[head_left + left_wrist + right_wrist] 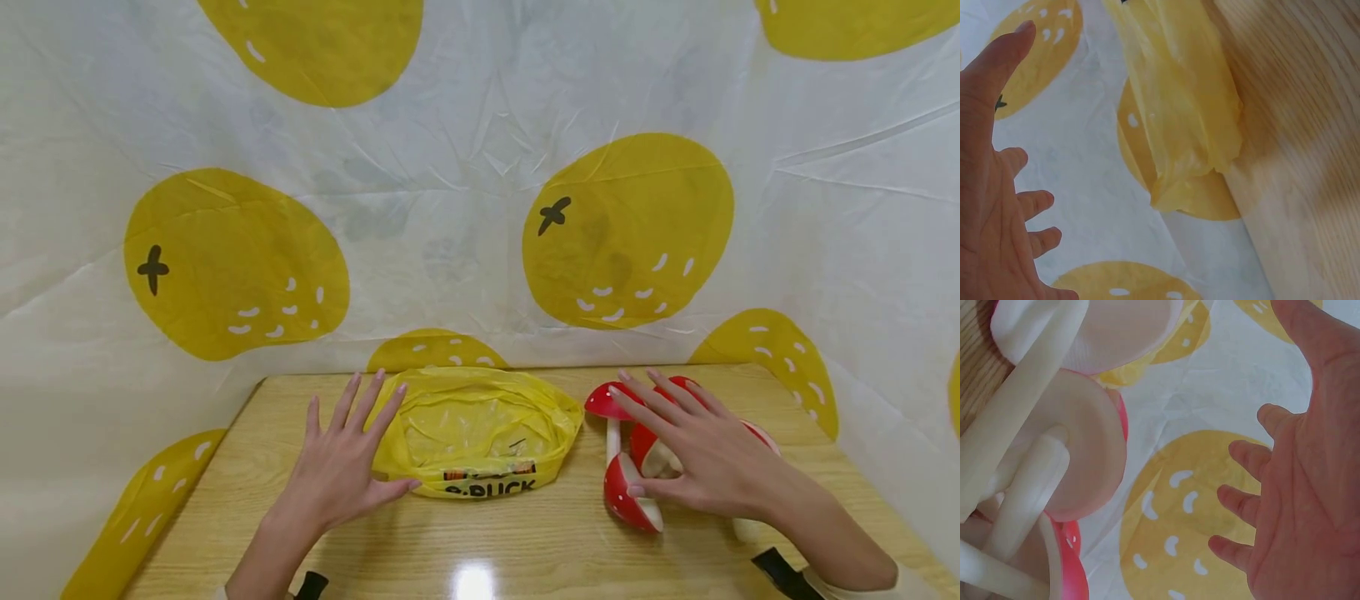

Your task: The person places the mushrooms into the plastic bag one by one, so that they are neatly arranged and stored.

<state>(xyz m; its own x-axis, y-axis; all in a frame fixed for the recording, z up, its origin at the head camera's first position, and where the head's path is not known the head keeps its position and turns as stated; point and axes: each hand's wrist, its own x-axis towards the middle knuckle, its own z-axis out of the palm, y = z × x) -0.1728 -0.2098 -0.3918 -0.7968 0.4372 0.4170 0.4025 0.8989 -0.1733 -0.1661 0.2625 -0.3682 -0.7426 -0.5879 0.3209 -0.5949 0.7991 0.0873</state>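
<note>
A yellow plastic bag (480,433) with black print sits on the wooden table, its mouth spread wide. My left hand (341,467) hovers at the bag's left side, fingers spread, holding nothing. In the left wrist view the bag (1191,100) stands apart from that hand (997,187). Several toy mushrooms with red, white-dotted caps (628,498) and pale stems lie to the right of the bag. Over them my right hand (708,462) spreads its fingers, covering part of the pile. The right wrist view shows the mushrooms' pale stems (1029,487) beside that empty hand (1310,475).
The light wooden table (420,550) reaches back to a white cloth (450,267) printed with big yellow fruit shapes. This cloth hangs behind the table and along both sides. Dark bands show near both wrists at the bottom of the head view.
</note>
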